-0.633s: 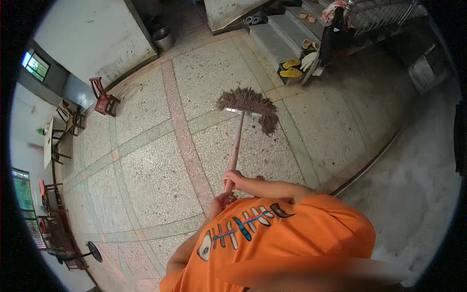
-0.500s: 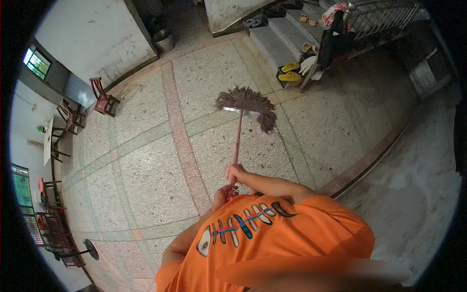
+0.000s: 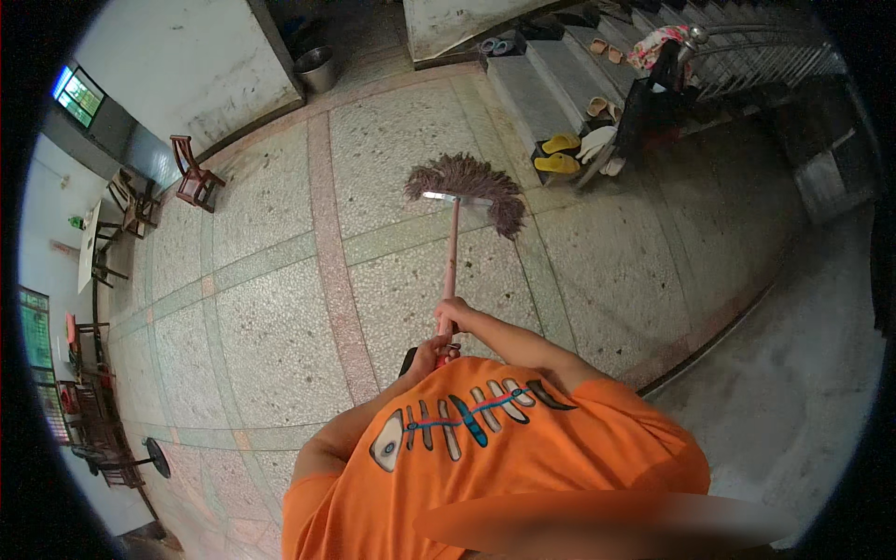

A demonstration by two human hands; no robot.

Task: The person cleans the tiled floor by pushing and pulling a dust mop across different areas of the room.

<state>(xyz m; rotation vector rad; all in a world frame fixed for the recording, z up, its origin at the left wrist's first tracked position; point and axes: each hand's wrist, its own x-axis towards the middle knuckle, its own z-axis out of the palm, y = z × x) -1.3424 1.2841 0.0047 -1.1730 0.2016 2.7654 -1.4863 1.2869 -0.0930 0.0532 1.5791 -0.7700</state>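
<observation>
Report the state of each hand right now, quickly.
Left hand: closed, holding the mop handle near its lower end, close to the body.
Right hand: closed around the same handle, just farther up toward the mop head.

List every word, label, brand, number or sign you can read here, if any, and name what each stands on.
None: no word, number or sign can be read.
Mop: no lettering shows.
Orange shirt: a fish-bone drawing, with no letters to be seen.
Dark thing by the stair railing: any marking is too small to read.
</observation>
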